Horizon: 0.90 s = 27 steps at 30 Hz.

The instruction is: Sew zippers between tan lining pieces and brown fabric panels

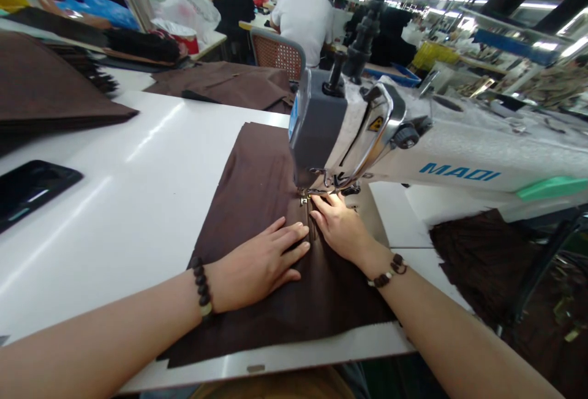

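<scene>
Clock directions are taken about the presser foot [304, 200], 12 pointing away from me. The brown cloth [248, 172] lies on the white table [138, 190] beneath the foot, spreading mostly from 5 to 11 o'clock. I rest my left hand [266, 258] at 7, its fingers lightly spread and holding nothing, apparently to keep the panel flat. My right hand [340, 224] lies at 4, fingertips just beside the foot, probably to steady the cloth along the narrow line between my hands; I cannot tell whether thumb and index pinch any fabric. The sewing machine [367, 135] overhangs the site, its head at 1 and arm toward 3, blocking access from that side and partly obscuring the needle area. A dark phone [34, 190] lies at 9, well apart from the cloth; a brown stack [55, 86] occupies 10, and folded brown fabric [234, 83] 11. At 12, beyond the table, are a chair [278, 56] and a person in white [303, 19]. Gathered dark fabric [487, 270] lies between 3 and 4, clear of my right forearm.
</scene>
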Each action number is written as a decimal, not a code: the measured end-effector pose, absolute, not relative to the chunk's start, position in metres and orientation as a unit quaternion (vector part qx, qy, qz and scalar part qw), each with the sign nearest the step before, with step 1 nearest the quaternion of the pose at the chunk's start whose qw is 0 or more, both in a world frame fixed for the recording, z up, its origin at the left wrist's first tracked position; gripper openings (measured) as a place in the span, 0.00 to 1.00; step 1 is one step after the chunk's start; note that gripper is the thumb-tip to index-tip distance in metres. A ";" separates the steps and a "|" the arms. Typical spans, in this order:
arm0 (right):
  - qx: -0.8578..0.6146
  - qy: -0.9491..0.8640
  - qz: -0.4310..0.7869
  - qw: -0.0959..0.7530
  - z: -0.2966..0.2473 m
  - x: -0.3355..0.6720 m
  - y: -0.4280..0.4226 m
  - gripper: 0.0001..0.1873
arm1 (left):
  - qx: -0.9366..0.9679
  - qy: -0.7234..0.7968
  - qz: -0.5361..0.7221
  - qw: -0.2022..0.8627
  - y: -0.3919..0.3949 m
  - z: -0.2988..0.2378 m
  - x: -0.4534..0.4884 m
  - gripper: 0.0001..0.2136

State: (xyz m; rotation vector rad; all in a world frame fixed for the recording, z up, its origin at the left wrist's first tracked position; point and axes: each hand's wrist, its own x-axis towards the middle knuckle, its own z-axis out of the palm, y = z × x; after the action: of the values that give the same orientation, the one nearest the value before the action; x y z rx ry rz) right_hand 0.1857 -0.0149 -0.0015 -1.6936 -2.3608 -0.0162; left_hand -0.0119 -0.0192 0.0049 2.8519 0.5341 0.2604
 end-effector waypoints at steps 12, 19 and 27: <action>-0.570 -0.808 0.103 0.109 0.016 0.193 -0.033 0.24 | 0.973 0.173 0.108 0.105 -0.014 0.005 -0.016 0.17; -0.581 -0.798 0.093 0.129 0.013 0.186 -0.041 0.18 | 0.977 0.158 0.103 0.100 -0.014 0.004 -0.016 0.14; -0.591 -0.789 0.080 0.147 0.011 0.181 -0.038 0.17 | 0.966 0.223 0.093 0.090 -0.026 0.007 -0.005 0.21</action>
State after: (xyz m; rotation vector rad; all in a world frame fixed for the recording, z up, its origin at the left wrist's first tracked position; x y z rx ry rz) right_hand 0.1806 -0.0380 0.0112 -1.7016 -2.2710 0.2317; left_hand -0.0049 -0.0263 0.0069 2.8723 0.6637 0.2762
